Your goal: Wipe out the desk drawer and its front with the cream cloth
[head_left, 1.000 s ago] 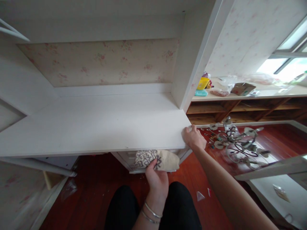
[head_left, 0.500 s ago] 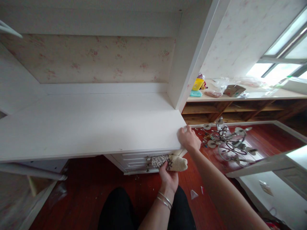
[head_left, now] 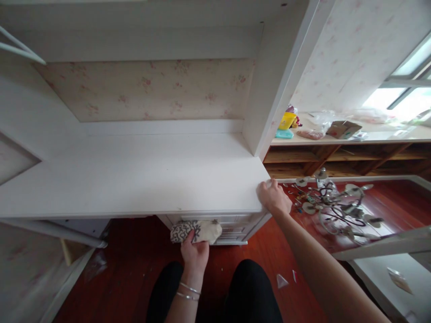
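My left hand (head_left: 195, 251), with two thin silver bangles at the wrist, is closed around a folded cloth (head_left: 210, 231), cream with a dark grey scroll pattern at its left end. The cloth is just below the front edge of a white desk (head_left: 161, 175), in front of the white drawers (head_left: 232, 235). My right hand (head_left: 274, 197) grips the desk's front right corner, its fingers curled over the edge. Part of the cloth is hidden behind my left fingers.
A chandelier (head_left: 336, 204) lies on the red wood floor at right, with small parts beside it. Beyond it, a low wooden shelf unit (head_left: 303, 142) carries a yellow container (head_left: 287, 121), a cardboard box (head_left: 343, 129) and plastic bags. A white upright panel (head_left: 269, 94) rises from the desk's right end.
My left hand has moved left along the desk's front with the cloth. My right hand stays on the corner. The view has shifted slightly left.
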`<state>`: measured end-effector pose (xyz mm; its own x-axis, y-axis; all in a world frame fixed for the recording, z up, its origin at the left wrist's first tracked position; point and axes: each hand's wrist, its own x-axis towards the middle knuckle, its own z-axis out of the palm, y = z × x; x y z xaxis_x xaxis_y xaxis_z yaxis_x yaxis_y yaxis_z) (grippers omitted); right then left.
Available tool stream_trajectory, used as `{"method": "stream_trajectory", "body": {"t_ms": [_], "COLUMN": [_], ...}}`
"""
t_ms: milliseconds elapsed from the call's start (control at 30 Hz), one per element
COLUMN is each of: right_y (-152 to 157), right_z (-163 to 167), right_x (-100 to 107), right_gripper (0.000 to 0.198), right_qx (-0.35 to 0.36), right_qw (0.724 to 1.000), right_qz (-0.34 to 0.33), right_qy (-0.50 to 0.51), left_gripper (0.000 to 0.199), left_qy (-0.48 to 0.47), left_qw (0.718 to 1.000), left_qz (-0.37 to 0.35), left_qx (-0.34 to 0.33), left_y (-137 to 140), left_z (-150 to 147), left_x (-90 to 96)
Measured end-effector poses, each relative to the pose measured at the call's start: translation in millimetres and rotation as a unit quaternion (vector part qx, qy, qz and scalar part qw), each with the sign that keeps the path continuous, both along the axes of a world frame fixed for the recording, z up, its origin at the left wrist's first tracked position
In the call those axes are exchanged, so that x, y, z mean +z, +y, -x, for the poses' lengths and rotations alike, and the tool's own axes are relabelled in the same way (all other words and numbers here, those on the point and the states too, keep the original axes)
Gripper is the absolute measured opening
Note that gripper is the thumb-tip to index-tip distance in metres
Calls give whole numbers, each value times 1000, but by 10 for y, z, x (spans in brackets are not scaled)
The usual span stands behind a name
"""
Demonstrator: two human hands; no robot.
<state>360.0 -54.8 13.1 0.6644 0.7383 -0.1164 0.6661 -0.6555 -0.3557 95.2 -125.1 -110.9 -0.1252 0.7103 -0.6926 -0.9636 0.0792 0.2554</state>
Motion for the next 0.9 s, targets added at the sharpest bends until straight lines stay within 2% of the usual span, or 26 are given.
{"method": "stream_trajectory", "body": {"t_ms": [167,267,333,367,433,500,533,567,667,700,733,767,800,900], "right_y": [-14,-27,-34,-36,-41,-47,-51,-55,-67,-69,-70,-69,-67,-56], "right_z": [-1,3,4,5,6,8,10,11,10,7,3,-1,-5,-13], "right_x": [8,23,29,29,29,31,33,35,42,42,39,35,30,13], "right_gripper": [60,60,60,60,60,60,60,59,59,59,59,59,59,60], "right_qx": [2,5,8,8,9,12,13,13,13,15,16,17,18,17], "right_qw": [1000,1000,1000,1000,1000,1000,1000,1000,1000,1000,1000,1000,1000,1000], "right_qz": [3,3,2,2,1,-1,-2,-2,-4,-6,-8,-9,-9,-11], "right_qy": [1,5,6,5,5,4,5,5,6,7,8,9,10,5], "left_gripper": [32,32,34,37,45,51,47,43,46,49,52,54,55,59], "left_qy": [35,128,244,314,465,622,706,785,911,925,934,939,942,939], "left_qw": [998,988,961,936,855,742,676,596,314,237,180,141,119,93], "left_qz": [-41,-87,-119,-138,-167,-159,-147,-158,-219,-225,-223,-219,-215,-236], "left_qx": [13,18,48,77,154,194,153,64,-155,-193,-215,-225,-228,-231], "left_y": [-62,-170,-204,-190,-76,148,288,436,841,948,1038,1112,1173,1290], "left_z": [381,607,758,828,943,1015,1034,1041,1016,1000,985,974,971,999], "left_x": [623,933,1110,1191,1330,1421,1441,1442,1352,1305,1259,1218,1186,1143]}}
